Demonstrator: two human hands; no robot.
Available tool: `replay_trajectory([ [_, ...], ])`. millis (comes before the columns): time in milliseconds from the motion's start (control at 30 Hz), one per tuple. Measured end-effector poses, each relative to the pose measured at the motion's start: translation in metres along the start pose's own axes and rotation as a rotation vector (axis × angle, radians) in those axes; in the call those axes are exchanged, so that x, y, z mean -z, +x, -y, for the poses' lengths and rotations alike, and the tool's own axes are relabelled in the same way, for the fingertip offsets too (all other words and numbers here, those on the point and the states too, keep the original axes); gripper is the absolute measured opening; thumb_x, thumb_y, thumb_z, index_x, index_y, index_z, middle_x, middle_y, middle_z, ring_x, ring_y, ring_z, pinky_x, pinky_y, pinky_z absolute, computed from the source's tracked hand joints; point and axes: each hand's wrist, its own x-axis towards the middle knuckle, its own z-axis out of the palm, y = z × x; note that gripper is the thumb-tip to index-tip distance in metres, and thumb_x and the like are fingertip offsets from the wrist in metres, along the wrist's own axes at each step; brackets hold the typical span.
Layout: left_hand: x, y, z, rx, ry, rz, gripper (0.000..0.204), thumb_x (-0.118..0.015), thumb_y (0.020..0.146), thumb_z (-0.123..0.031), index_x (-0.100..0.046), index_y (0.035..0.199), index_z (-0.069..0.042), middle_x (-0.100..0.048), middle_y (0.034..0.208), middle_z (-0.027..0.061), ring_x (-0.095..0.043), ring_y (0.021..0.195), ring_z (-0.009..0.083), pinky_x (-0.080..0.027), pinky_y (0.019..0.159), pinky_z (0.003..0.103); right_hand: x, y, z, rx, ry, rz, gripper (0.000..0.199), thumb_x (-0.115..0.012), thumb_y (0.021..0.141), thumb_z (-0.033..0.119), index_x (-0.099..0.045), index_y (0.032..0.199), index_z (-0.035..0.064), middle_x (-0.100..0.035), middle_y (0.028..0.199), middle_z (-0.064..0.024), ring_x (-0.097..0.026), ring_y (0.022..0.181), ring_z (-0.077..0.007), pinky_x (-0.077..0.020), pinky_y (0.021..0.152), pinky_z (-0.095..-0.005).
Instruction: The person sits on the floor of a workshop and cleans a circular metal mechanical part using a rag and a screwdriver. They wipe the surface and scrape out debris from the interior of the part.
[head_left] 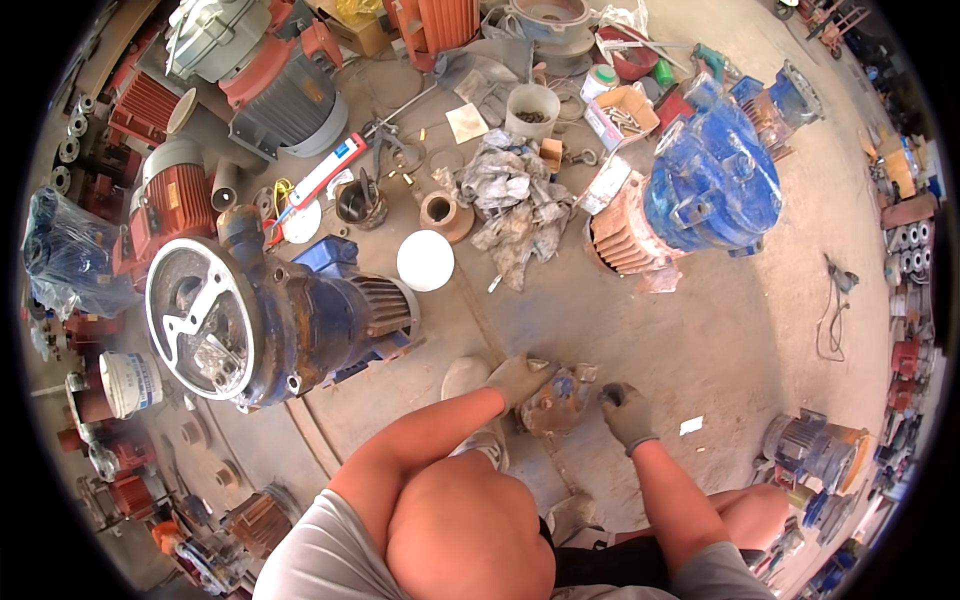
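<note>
On the floor between my feet is a small, rusty metal casting (pixel 553 408) with blue paint and a few projecting lugs. My left hand (pixel 524 380), in a grey-brown work glove, grips its upper left edge. Just right of the casting and apart from it is my gloved right hand (pixel 630 418). Its fingers are curled in, and a dark spot shows at the fingertips. What they hold, if anything, is too small to make out.
A large blue gear motor (pixel 310 320) with a round flange stands at left. Another blue-and-rust motor (pixel 710 180) stands at upper right. Ahead lie crumpled rags (pixel 515 195), a white round lid (pixel 425 260), a rusty bushing (pixel 445 215) and a bucket (pixel 532 108). More motors line both sides.
</note>
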Motion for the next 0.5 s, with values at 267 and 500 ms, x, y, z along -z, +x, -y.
replay_trajectory([
  [267, 0.007, -0.012, -0.015, 0.058, 0.022, 0.064, 0.08, -0.071, 0.095, -0.068, -0.071, 0.134, 0.002, -0.078, 0.124, 0.0281, -0.075, 0.119, 0.0419, -0.057, 0.102, 0.048, -0.006, 0.009, 0.041, -0.087, 0.066, -0.018, 0.069, -0.078, 0.1, 0.034, -0.054, 0.156, 0.0026, -0.066, 0.141, -0.0246, -0.072, 0.12, -0.0352, -0.0593, 0.099, -0.0445],
  [500, 0.012, -0.049, -0.081, -0.104, 0.175, 0.178, 0.076, -0.069, 0.094, -0.072, -0.074, 0.133, -0.007, -0.081, 0.106, 0.0208, -0.079, 0.104, 0.0377, -0.062, 0.091, 0.045, -0.008, 0.029, 0.004, -0.229, 0.475, 0.217, 0.057, -0.068, 0.109, 0.038, -0.057, 0.152, 0.0018, -0.069, 0.14, -0.0234, -0.071, 0.117, -0.0293, -0.0578, 0.098, -0.0391],
])
